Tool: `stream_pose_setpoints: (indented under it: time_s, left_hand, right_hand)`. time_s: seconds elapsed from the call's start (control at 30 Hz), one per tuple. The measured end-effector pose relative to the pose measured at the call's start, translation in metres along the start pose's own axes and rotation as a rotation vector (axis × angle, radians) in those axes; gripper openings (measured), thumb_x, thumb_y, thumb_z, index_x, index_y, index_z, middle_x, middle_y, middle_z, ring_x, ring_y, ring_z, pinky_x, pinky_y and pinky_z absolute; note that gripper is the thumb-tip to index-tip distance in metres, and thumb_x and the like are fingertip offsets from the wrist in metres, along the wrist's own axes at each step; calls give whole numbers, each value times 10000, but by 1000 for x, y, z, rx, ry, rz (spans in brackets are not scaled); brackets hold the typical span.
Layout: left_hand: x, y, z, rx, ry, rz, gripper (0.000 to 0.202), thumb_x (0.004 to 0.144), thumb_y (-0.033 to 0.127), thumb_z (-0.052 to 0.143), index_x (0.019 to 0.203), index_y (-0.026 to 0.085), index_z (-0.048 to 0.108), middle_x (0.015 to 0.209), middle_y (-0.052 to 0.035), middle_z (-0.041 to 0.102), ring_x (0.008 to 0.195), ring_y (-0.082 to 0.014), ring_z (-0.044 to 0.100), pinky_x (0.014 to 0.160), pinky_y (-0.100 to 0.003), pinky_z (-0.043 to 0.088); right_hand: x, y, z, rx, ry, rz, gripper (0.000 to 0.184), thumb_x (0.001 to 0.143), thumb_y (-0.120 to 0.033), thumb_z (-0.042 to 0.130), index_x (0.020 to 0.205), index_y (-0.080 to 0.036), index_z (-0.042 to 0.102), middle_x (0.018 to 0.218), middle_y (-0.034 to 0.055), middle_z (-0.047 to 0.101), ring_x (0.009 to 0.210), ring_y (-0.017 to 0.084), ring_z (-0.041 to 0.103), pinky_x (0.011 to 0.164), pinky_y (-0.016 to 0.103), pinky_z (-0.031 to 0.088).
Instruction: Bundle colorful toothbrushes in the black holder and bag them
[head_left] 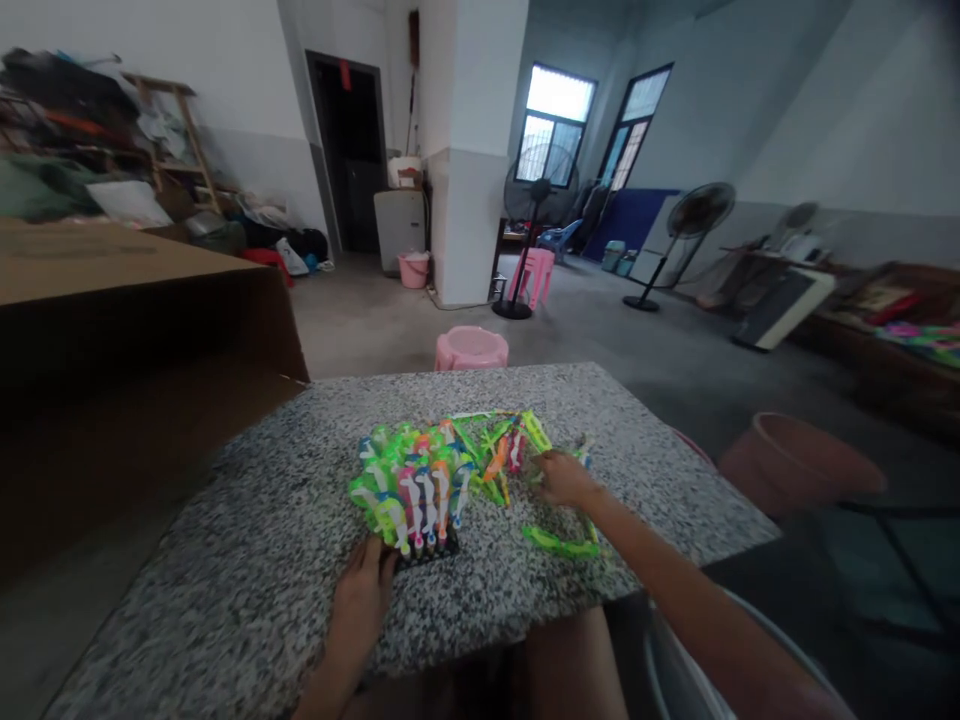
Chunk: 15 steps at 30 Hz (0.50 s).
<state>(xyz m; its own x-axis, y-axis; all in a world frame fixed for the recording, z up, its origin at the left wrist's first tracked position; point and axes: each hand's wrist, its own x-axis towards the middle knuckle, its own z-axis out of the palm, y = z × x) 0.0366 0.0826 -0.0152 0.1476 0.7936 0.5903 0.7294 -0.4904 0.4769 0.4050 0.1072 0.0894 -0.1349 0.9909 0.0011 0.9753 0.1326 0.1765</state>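
On the speckled stone table, several slim plastic pieces (409, 490) in green, white, blue, pink and orange stand close together in a black rack (427, 550). My left hand (364, 580) has its fingers closed against the rack's near left corner. To the right of the rack lies a loose pile of similar green, orange and pink plastic pieces (497, 458). My right hand (559, 478) reaches to the right side of that pile, its fingers bent together and pointing down; what they hold is hidden. Nearer to me lies a bright green strip-like piece (561, 543).
A large open cardboard box (150, 265) stands at the table's left. Beyond the far edge is a pink stool (472, 347). A pinkish bucket (799, 462) stands off the right side. Farther back are standing fans (701, 210) and a white pillar (480, 200).
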Motion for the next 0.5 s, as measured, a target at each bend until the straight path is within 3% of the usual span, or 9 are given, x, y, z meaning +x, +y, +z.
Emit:
stream_pose_setpoints:
  time_s: [0.07,0.17,0.33,0.5]
  left_hand:
    - [1,-2,0,14,3,19,116,895,292,417,874,230,512,787,-57,654,750,-236,659,660,-347,530]
    - [1,-2,-1,18,-22,10,133,900,297,408,879,227,519,787,-58,661,737,-229,661,651,-341,532]
    - [0,-4,0,-2,-49,-66,151,888,309,420,867,236,551,813,-59,680,753,-238,672,657,-359,542]
    - [0,-3,0,-19,-64,-119,163,880,283,420,888,250,579,840,-47,683,785,-229,668,668,-347,544]
  right_hand:
    - [6,7,-4,-24,15,73,326,915,-325,460,1076,-107,642,1029,166,664,954,257,652,816,328,489]
    - [36,9,-11,-49,30,95,326,961,-223,350,1095,-155,640,1081,146,659,948,230,665,783,302,490]
    - [96,10,-18,-82,35,43,322,840,-42,501,1105,-146,649,1165,170,632,1012,245,650,814,294,492]
    - [118,25,-14,-63,23,24,175,807,-40,558,867,-116,704,963,169,696,913,247,677,778,294,507]
